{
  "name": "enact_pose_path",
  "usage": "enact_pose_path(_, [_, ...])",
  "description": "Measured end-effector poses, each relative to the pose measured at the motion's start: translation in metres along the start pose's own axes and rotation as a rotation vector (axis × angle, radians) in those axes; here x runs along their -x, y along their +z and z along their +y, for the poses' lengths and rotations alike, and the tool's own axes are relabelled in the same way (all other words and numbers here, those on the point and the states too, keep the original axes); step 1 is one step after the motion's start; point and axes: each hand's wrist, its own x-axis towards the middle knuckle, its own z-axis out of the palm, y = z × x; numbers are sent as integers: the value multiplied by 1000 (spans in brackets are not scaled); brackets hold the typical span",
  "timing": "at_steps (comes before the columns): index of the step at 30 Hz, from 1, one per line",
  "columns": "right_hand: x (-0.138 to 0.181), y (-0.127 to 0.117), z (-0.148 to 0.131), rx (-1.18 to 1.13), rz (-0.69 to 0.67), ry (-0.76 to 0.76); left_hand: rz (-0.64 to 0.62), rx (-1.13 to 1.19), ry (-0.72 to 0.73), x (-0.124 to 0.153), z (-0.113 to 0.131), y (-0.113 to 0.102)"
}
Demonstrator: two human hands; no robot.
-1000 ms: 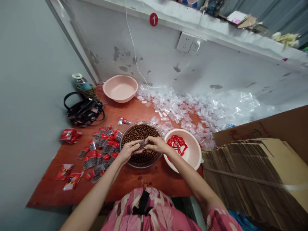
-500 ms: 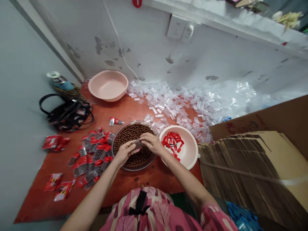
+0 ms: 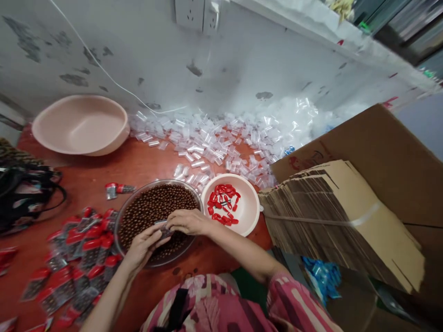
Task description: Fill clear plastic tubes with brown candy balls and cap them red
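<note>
Red worktop (image 3: pixel 138 166) lies beneath my outstretched arms (image 3: pixel 242 249). Over brown beads (image 3: pixel 152 203), my left hand (image 3: pixel 143 244) and right hand (image 3: pixel 187 222) pinch a packet (image 3: pixel 166 233).

The single head camera, worn by the person (image 3: pixel 224 313), looks forward and down, from near, upon the left hand (image 3: pixel 143 245), the right hand (image 3: pixel 187 222) and the red table (image 3: pixel 104 170), towards the wall (image 3: pixel 235 69).

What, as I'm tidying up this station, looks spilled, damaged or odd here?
Clear plastic pieces lie scattered loose across the back of the table, while the red pieces sit in a pale bowl; whether the clear ones spilled, I cannot tell. The wall behind looks damaged, with dark, flaked-looking patches.
</note>
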Motion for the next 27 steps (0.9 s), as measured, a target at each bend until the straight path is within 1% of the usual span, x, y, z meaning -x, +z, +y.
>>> enact_pose_path(2, [2, 0, 2, 4, -38, 16, -23, -22, -41, -1, 0, -3])
enact_pose_path(4, [4, 0, 2, 40, -67, 66, -48, -37, -78, -3, -1, -5])
enact_pose_path(7, [5, 2, -4, 51, -50, 145, -61, -23, -99, -6, -3, -3])
enact_pose_path(9, [7, 5, -6, -51, 38, 179, -55, 12, -96, -8, -5, 2])
enact_pose_path(11, [14, 9, -4, -218, 191, 242, -49, 61, -89, -9, -5, 8])
enact_pose_path(13, [31, 11, 5, -336, 365, 389, -44, 126, -48, -8, -4, 14])
enact_pose_path(15, [56, 9, 22, -303, 474, 617, -35, 184, 26, -6, -1, 19])
enact_pose_path(16, [70, 7, 32, -219, 473, 740, -43, 194, 50, -5, 0, 22])
enact_pose_path(17, [84, 5, 43, -108, 429, 863, -62, 190, 55, -3, 1, 24])
enact_pose_path(19, [110, 2, 65, 133, 260, 1091, -116, 153, 23, 0, 3, 30])
enact_pose_path(20, [120, 1, 74, 185, 213, 1148, -139, 138, 9, 1, 3, 33])
enact_pose_path(21, [127, 2, 82, 223, 170, 1188, -151, 133, 11, 2, 4, 36])
enact_pose_path(23, [135, 4, 93, 236, 126, 1210, -154, 149, 45, 3, 5, 41])
enact_pose_path(27, [137, 11, 101, 261, 49, 1231, -167, 170, 59, 6, 8, 43])
